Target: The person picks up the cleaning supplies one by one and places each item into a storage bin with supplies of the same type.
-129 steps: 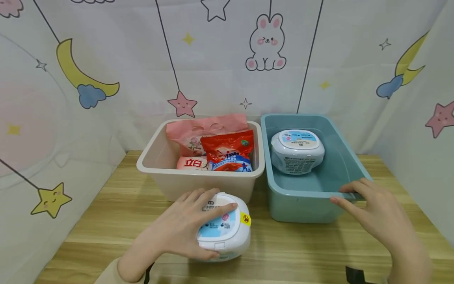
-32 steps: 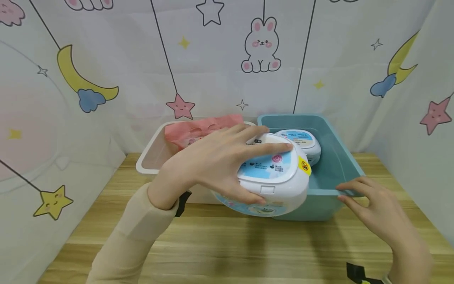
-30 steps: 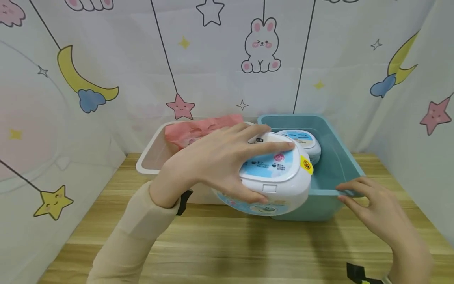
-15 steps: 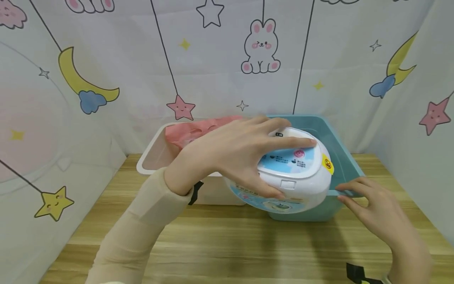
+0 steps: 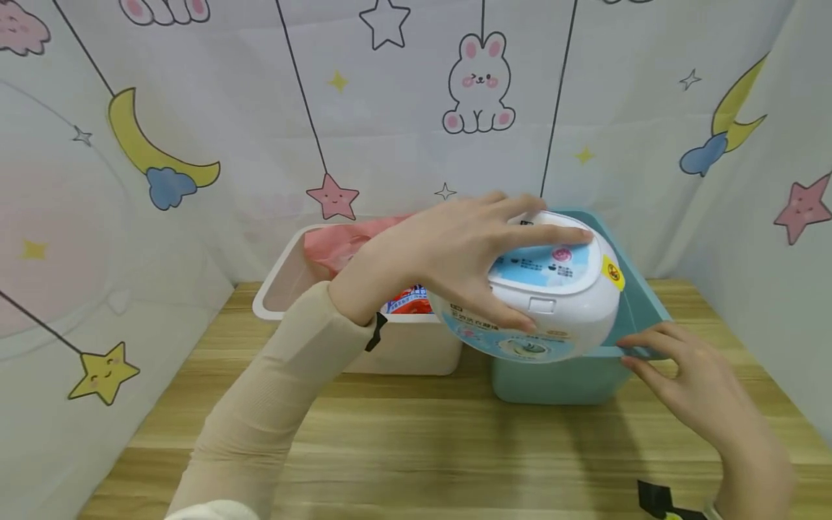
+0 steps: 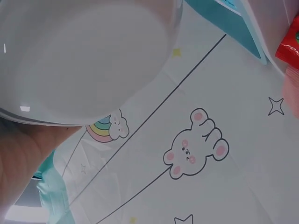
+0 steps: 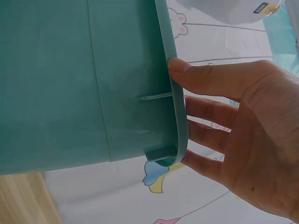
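Observation:
A white lidded plastic tub (image 5: 588, 307) with a blue label and a yellow sticker hangs tilted above the front of the blue-green bin (image 5: 552, 383). My left hand (image 5: 464, 249) grips it from the left, fingers spread over the lid and thumb low on the front. The left wrist view shows the tub's pale underside (image 6: 93, 60) up close. My right hand (image 5: 698, 390) pinches the bin's front right corner; in the right wrist view its thumb presses the rim (image 7: 178, 107). The raised tub hides most of the bin's inside.
A cream bin (image 5: 403, 350) stands left of the blue-green one. It holds a pink bag (image 5: 341, 245) and a red-and-blue packet (image 5: 409, 300), partly behind my left arm. Both bins stand on a wooden table (image 5: 390, 448), with a patterned curtain (image 5: 390, 108) behind.
My left hand lifted the tub off the table in front of the cream bin and carried it right and upward, lately rising above the blue-green bin's front rim. My right hand stays at the corner.

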A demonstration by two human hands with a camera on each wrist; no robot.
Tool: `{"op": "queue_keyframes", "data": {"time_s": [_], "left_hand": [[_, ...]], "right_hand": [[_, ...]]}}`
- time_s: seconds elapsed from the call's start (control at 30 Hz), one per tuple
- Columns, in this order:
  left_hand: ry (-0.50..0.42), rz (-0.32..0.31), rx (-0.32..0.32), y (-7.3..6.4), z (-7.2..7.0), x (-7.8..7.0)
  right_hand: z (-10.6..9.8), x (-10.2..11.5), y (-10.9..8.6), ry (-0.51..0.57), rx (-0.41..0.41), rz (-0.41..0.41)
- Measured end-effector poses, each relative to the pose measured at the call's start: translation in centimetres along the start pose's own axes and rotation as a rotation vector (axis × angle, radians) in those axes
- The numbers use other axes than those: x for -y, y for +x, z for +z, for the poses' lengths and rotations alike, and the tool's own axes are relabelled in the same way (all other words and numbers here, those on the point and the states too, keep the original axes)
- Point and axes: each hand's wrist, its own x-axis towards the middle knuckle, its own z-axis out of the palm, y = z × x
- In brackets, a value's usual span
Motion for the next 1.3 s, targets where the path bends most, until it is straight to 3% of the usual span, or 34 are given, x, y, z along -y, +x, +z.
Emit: {"op": "queue_keyframes", "data": {"time_s": [0.17,0.47,1.0,1.3], "left_hand": [[0.016,-0.070,0.039,1.2,0.0,0.4],[0.034,-0.106,0.072,2.6,0.4,1.0],[0.077,-0.110,0.113,5.7,2.4,1.3],[0.102,-0.128,0.079,7.1,3.6,1.2]], "right_hand": [[-0.2,-0.2,-0.1,-0.009,0.011,0.010],[-0.2,-0.1,-0.1,0.000,0.013,0.007],[-0.4,0.0,0.2,-0.028,-0.006,-0.016],[-0.4,-0.1,0.3,-0.018,-0.014,-0.020]]}}
